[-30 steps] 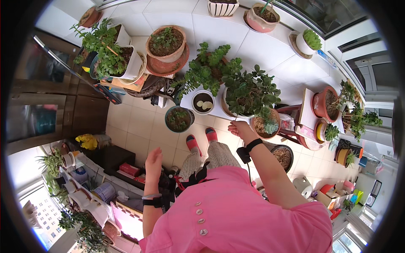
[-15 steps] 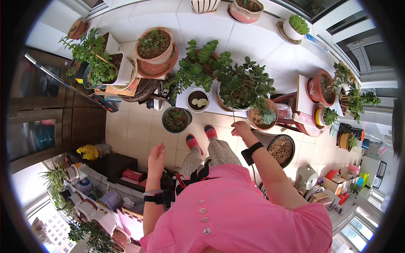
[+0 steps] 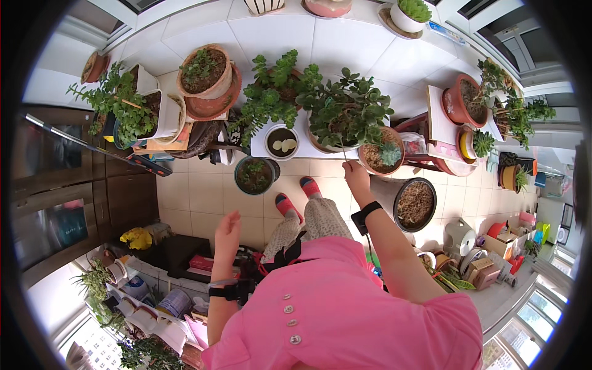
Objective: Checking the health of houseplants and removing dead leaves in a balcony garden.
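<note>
My right hand (image 3: 356,176) pinches a thin stick (image 3: 344,151), whose far end reaches the edge of a bushy jade plant (image 3: 348,108) in a wide pot. Whether the tip touches soil is hidden by leaves. My left hand (image 3: 228,229) is raised over the floor with nothing in it, fingers stretched out close together. Left of the jade plant stands a small white pot (image 3: 269,147) of dark soil with several pale round slices (image 3: 284,145) on top. Beside my right hand, a terracotta pot (image 3: 374,161) holds a blue-green rosette succulent (image 3: 390,154).
A dark pot of dry brown soil (image 3: 414,205) is near my right wrist. On the floor ahead stands a green-rimmed pot (image 3: 254,176). Potted plants crowd the left stand, including a terracotta pot (image 3: 205,73); a red stool (image 3: 425,145) is at right. Dark cabinets (image 3: 129,203) line the left.
The view has shifted slightly, so the plants appear further left. My right hand still grips the stick, now nearer the jade plant's pot. My left hand stays raised and unoccupied.
</note>
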Action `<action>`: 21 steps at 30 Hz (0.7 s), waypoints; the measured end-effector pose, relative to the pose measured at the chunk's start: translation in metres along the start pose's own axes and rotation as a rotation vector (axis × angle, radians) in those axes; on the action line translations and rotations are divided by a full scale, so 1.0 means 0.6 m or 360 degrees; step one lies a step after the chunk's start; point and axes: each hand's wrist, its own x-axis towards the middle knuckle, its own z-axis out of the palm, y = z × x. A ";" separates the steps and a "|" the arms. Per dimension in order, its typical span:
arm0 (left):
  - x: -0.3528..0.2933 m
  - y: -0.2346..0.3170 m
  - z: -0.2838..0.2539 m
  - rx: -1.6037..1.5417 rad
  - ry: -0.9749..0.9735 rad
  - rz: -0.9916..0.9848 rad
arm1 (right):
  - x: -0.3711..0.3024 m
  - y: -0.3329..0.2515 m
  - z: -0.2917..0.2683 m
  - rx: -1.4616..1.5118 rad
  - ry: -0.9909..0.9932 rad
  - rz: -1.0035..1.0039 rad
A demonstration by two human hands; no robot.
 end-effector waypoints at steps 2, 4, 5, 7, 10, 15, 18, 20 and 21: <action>0.004 0.007 0.000 0.0016 -0.0016 -0.0002 | 0.002 -0.002 -0.009 0.0043 -0.0154 0.0110; 0.006 0.013 -0.003 0.0032 -0.0030 -0.0002 | -0.009 -0.011 -0.011 0.0033 -0.0100 0.0110; 0.005 0.015 -0.004 0.0018 -0.0036 -0.0015 | -0.015 -0.017 -0.014 0.0016 -0.0054 0.0105; 0.004 0.014 -0.005 0.0007 -0.0045 -0.0030 | -0.013 -0.014 -0.016 0.0048 -0.0050 0.0126; 0.006 0.015 -0.008 -0.0018 -0.0054 -0.0023 | -0.015 -0.018 -0.011 0.0030 0.0017 0.0055; 0.006 0.014 -0.010 -0.0052 -0.0134 -0.0095 | -0.002 0.006 0.008 0.0250 -0.0150 0.0171; 0.008 0.004 -0.013 -0.0023 -0.0105 -0.0036 | 0.000 0.009 0.011 0.0241 -0.0102 0.0231; 0.005 -0.001 -0.014 -0.0016 -0.0094 -0.0034 | -0.017 -0.007 0.014 0.0122 0.0081 0.0084; 0.005 -0.001 -0.013 -0.0016 -0.0080 -0.0028 | -0.021 -0.015 0.013 0.0000 0.0265 -0.0069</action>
